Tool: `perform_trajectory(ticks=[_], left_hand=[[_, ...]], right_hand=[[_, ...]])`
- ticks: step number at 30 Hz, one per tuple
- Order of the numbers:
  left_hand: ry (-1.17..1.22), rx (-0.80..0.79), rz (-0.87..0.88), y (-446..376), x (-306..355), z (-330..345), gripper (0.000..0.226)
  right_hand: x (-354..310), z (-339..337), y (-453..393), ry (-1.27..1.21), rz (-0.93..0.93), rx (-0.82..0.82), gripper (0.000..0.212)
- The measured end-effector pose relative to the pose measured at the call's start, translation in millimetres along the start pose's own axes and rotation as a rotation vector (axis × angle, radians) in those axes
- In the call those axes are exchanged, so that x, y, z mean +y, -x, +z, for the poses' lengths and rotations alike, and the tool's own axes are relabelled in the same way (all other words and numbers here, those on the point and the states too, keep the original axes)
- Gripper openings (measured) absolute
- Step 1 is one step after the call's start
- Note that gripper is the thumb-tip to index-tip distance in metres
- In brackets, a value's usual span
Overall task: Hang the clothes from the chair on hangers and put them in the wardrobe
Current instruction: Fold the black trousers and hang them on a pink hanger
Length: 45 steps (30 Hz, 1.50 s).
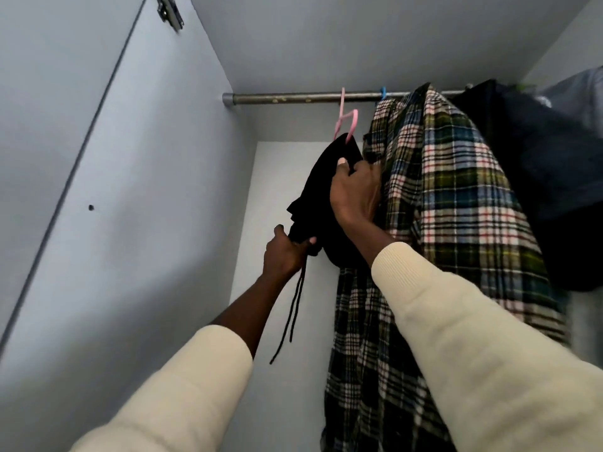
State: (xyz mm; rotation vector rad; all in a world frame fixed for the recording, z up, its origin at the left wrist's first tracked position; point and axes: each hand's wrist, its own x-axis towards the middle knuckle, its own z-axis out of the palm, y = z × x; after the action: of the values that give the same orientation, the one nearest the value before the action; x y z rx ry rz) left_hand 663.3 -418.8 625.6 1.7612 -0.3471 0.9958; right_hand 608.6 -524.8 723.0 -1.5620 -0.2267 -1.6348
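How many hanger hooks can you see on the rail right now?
2: a pink hanger hooked mid-rail, carrying the black garment both hands hold, and a blue hook just right of it above the plaid shirt. The clothes further right may hide more.

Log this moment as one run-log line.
pink hanger: on rail | left hand, right hand: gripping black garment

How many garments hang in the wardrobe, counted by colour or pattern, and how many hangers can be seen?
Black garment, on the pink hanger, held in the grip of both hands: 1
Plaid garment: 1
Dark navy garment: 1
Pink hanger: 1
Blue hanger hook: 1
Total: 5; the rail's right end is hidden, so more may hang there.
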Motion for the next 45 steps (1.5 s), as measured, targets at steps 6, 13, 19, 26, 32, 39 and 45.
perform_trajectory(ticks=[6,13,19,26,32,39,45], left_hand=[[-0.256,0.097,-0.038,73,21,-17,0.064],[-0.715,0.129,0.079,180,5,-55,0.050],[-0.975,0.078,-0.094,342,-52,-114,0.041],[-1.062,-0.092,-0.589,625,-101,-196,0.038],[-1.019,-0.146,-1.106,866,-69,-282,0.029],[-1.056,-0.166,-1.673,1087,37,-413,0.024],[-1.077,0.017,-1.783,1160,90,-494,0.028]], right_hand=[[15,-45,63,-0.192,0.006,-0.101,0.028],[30,-78,180,-0.131,-0.126,-0.261,0.023],[31,-135,356,-0.050,-0.161,-0.688,0.024],[0,-254,613,-0.120,-0.254,-1.121,0.015],[-73,-391,776,-0.144,-0.333,-1.694,0.011],[-207,-517,887,-0.287,-0.573,-2.160,0.017],[-320,-573,941,-0.372,-0.664,-2.386,0.020]])
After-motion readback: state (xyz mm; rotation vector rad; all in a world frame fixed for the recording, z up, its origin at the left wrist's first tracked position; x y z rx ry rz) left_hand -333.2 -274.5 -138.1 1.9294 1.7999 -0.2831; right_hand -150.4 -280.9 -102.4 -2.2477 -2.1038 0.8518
